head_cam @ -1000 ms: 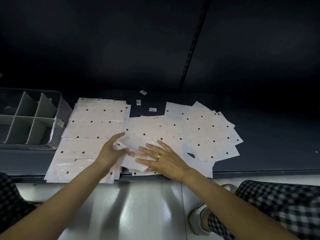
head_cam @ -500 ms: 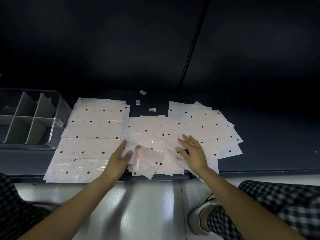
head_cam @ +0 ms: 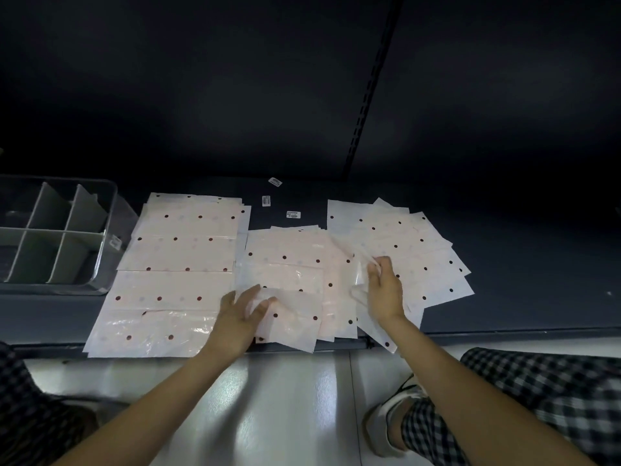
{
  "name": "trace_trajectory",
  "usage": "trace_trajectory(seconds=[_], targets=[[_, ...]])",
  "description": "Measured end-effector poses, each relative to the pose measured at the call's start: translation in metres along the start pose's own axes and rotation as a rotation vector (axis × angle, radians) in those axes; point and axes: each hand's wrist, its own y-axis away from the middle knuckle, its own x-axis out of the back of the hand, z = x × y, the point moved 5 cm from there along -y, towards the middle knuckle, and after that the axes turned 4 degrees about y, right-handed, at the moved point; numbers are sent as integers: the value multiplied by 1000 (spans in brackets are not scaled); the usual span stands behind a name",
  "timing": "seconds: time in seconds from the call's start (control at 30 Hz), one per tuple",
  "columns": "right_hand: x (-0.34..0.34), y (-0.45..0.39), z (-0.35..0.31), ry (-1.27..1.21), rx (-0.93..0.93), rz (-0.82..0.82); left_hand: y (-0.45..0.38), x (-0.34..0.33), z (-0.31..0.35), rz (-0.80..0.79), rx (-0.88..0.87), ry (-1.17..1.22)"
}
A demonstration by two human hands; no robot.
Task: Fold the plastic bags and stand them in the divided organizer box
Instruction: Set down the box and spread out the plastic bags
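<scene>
Several pale pink plastic bags with dark red dots lie spread on a dark shelf (head_cam: 521, 297). A flat stack (head_cam: 181, 243) lies at the left, a middle pile (head_cam: 285, 274) in front of me, and a fanned pile (head_cam: 413, 253) at the right. My left hand (head_cam: 242, 314) rests with spread fingers on the near part of the middle pile. My right hand (head_cam: 384, 290) pinches the edge of a bag at the seam between the middle and right piles. The grey divided organizer box (head_cam: 100, 264) stands at the far left with nothing in its compartments.
Three small barcode labels (head_cam: 293, 214) lie on the shelf behind the bags. The shelf's front edge runs just below the piles, with a shiny grey floor (head_cam: 268, 398) beneath. My checked trouser legs and a shoe (head_cam: 396, 422) show at the bottom corners.
My right hand has slid from the middle pile out to the right and taken hold of a bag edge. My left hand has stayed on the middle pile, which now lies flatter.
</scene>
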Motion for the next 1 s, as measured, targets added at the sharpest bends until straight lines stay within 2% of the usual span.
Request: trace_trajectory(seconds=[0.07, 0.1, 0.13, 0.2, 0.27, 0.3, 0.37, 0.43, 0.47, 0.53, 0.6, 0.7, 0.77, 0.87, 1.0], targets=[[4, -1, -18, -63, 52, 10, 4, 10, 8, 212, -152, -500], [4, 0, -30, -76, 92, -9, 6, 13, 15, 278, -242, -583], [2, 3, -43, -91, 132, -40, 6, 15, 22, 280, -301, -553], [-8, 12, -67, -108, 207, -135, 4, 13, 32, 119, -276, -200], [-25, 27, -91, -55, 309, -252, -1, 8, 41, -95, -146, 297], [-34, 37, -102, -11, 386, -306, -4, 9, 44, -124, -92, 476], [-52, 58, -122, 91, 593, -403, -13, 19, 44, -84, 1, 626], [-68, 74, -130, 162, 753, -496, -20, 34, 34, 29, 74, 629], [-72, 76, -129, 169, 773, -516, -25, 43, 26, 92, 102, 602], [-68, 62, -116, 114, 651, -459, -35, 60, 9, 166, 138, 568], [-50, 30, -87, 85, 397, -318, -41, 81, -1, 226, 128, 518], [-7, -12, -26, 254, 81, -137, -49, 119, -10, 328, 66, 336], [20, -27, 12, 360, -74, -76, -53, 143, -18, 393, 34, 253], [36, -32, 42, 521, -155, -57, -53, 170, -35, 539, -6, 169], [37, -37, 37, 595, -56, 86, -47, 184, -52, 646, -7, 108]])
